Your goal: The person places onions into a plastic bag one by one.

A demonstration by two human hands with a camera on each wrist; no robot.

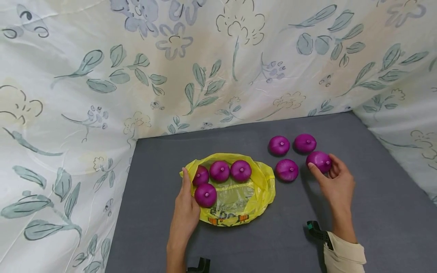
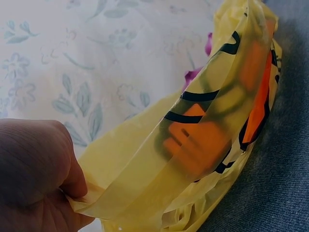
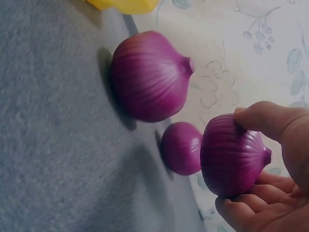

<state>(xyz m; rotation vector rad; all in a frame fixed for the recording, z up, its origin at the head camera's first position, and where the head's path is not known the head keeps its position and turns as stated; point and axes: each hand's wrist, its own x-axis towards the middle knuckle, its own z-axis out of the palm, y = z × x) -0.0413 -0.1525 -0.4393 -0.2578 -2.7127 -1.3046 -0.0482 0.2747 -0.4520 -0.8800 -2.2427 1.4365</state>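
Observation:
My right hand (image 1: 339, 185) grips a purple onion (image 1: 319, 161) between thumb and fingers; the right wrist view shows this onion (image 3: 232, 157) held off the grey cloth. My left hand (image 1: 185, 212) pinches the left rim of a yellow plastic bag (image 1: 263, 189), and the left wrist view shows the thumb and fingers closed on its edge. Inside the opened bag lie several purple onions (image 1: 220, 171), gathered at its left and back. Between the bag and my right hand, three loose onions (image 1: 286, 170) sit on the cloth.
A dark grey cloth (image 1: 150, 227) covers the table. Behind it and along both sides hangs a white floral sheet (image 1: 205, 76). A black strap device (image 1: 317, 231) sits at my right wrist, beside a beige sleeve (image 1: 345, 254).

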